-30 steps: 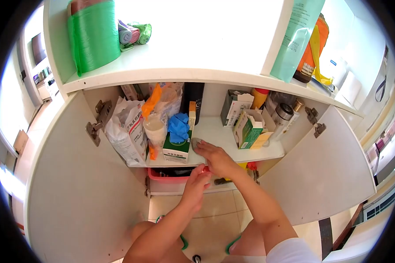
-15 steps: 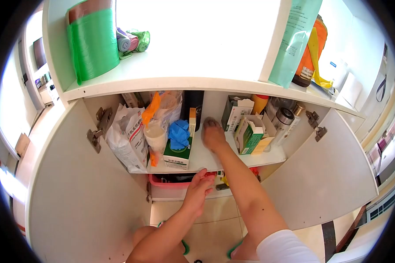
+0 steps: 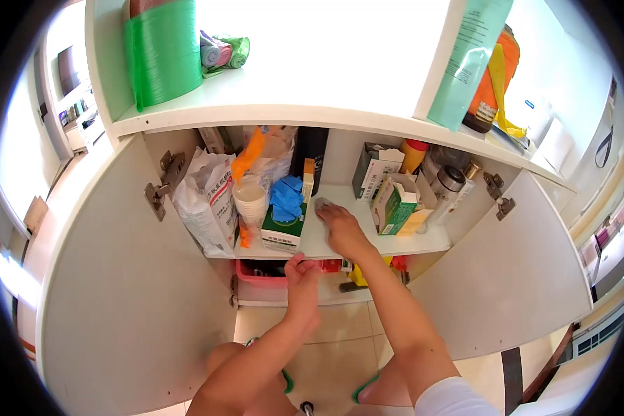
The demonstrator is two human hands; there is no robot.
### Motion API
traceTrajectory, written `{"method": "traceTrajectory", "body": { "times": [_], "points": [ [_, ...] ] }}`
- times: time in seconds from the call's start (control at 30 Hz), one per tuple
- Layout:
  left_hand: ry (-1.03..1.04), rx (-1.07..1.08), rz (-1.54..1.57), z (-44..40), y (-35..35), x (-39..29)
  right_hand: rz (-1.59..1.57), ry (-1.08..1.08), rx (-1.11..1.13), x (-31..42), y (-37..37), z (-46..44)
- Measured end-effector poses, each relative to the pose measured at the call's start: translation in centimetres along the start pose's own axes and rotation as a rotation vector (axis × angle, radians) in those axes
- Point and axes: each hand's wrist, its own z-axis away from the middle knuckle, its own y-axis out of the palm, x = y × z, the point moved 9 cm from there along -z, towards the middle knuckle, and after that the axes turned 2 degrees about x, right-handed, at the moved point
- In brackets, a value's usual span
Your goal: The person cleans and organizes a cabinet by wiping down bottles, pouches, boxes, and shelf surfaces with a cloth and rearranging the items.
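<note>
My right hand (image 3: pixel 343 229) reaches onto the cabinet shelf (image 3: pixel 333 246), palm down. Its bent fingers press a small grey cloth (image 3: pixel 322 203) on the shelf surface, mostly covered by the fingertips. Just left of it stands a green and white box (image 3: pixel 281 237) with a crumpled blue glove (image 3: pixel 286 199) on top. To its right are an opened green and white box (image 3: pixel 395 204) and a dark grey-green box (image 3: pixel 376 172). My left hand (image 3: pixel 302 272) is curled at the shelf's front edge; whether anything is in its fingers is hidden.
Two cabinet doors, left (image 3: pixel 132 291) and right (image 3: pixel 506 277), stand open. A white bag (image 3: pixel 208 201) and stacked paper cups (image 3: pixel 249 204) crowd the shelf's left; a steel-capped bottle (image 3: pixel 449 182) stands right. Below is a pink bin (image 3: pixel 260 279). A green roll (image 3: pixel 163 62) sits above.
My right hand has drawn back from deep in the shelf toward its front, bringing the grey cloth into view. My left hand has shifted slightly left along the front edge.
</note>
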Motion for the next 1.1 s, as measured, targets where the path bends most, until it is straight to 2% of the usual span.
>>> {"method": "traceTrajectory", "body": {
  "times": [0.1,0.2,0.27,0.4,0.53,0.63,0.73,0.8,0.87,0.97,1.0,1.03,1.1],
  "points": [
    [0.030,-0.041,-0.026,0.0,-0.4,-0.5,-0.061,-0.007,-0.039,0.5,0.1,-0.8],
    [0.078,-0.059,0.012,-0.3,-0.6,-1.4,-0.153,-0.005,0.022,1.4,0.3,-0.1],
    [0.066,-0.058,-0.008,-1.0,-1.2,-1.1,-0.207,-0.081,0.053,3.4,0.2,1.9],
    [0.045,-0.037,0.001,-0.9,-0.8,-1.1,-0.192,-0.154,-0.032,6.6,-1.2,4.8],
    [0.041,-0.022,0.035,-0.8,-0.8,-0.9,-0.256,-0.174,0.000,6.5,-2.2,5.9],
    [0.023,-0.023,0.041,-0.7,-1.1,-1.0,-0.225,-0.127,0.022,4.9,-3.4,7.5],
    [-0.030,-0.007,-0.012,-0.5,-1.4,-0.2,-0.100,-0.030,-0.072,1.9,-5.3,9.2],
    [-0.135,0.006,-0.103,0.0,-1.2,0.8,-0.037,0.131,-0.151,0.2,-6.7,10.1],
    [-0.190,0.043,-0.103,0.7,-0.6,1.3,-0.001,0.155,-0.157,0.8,-6.7,10.8],
    [-0.289,0.102,-0.051,1.7,0.8,1.7,-0.108,0.162,-0.133,3.3,-5.6,11.4],
    [-0.330,0.121,-0.002,1.9,1.2,2.0,-0.241,0.142,-0.110,4.6,-4.7,11.4],
    [-0.330,0.120,-0.002,1.9,1.3,2.0,-0.376,0.121,-0.086,5.9,-4.1,11.1],
    [-0.282,0.140,0.194,1.7,1.6,1.8,-0.467,0.071,-0.041,8.8,-3.8,10.5]
  ]
}}
